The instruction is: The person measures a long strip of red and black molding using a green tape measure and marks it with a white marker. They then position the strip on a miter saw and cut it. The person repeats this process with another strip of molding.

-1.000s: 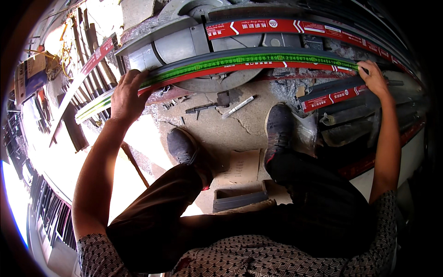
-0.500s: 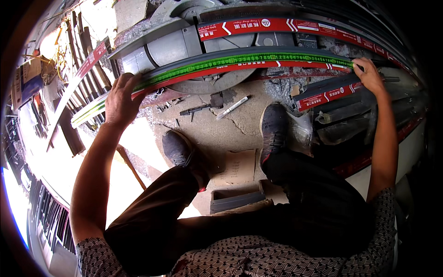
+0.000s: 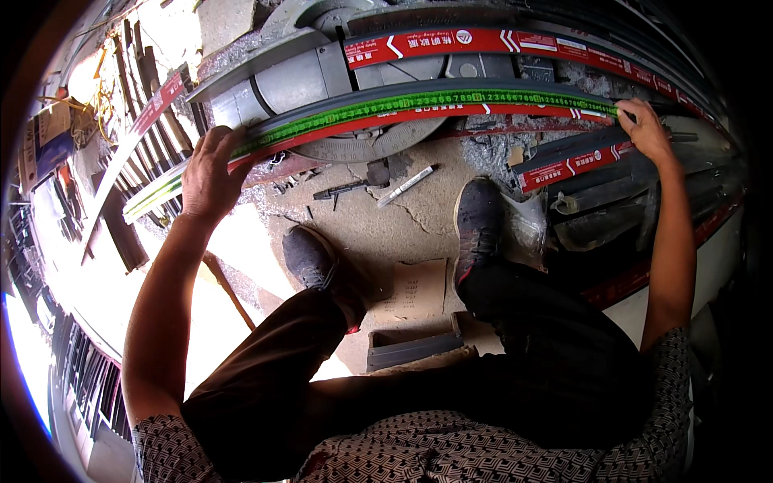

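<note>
A long dark grey metal profile [image 3: 354, 106] with red film along its near side lies crosswise before me. Stretched along it is a green tape measure blade [image 3: 451, 100], whose bright left end runs on past my left hand. My left hand [image 3: 211, 173] is closed over the profile and blade at the left, fingers on the far side and thumb on the near side. At the right end, my right hand [image 3: 644, 130] pinches the blade's tip against the profile. Beneath the profile sits a grey machine base with a round graduated plate [image 3: 378, 146].
Another red-filmed profile [image 3: 483, 42] lies farther back. A short filmed piece [image 3: 573, 167] is at the right. A white marker [image 3: 407, 186] and a cardboard piece with handwriting [image 3: 411, 290] lie on the floor between my shoes. Dark strips [image 3: 149, 88] crowd the left.
</note>
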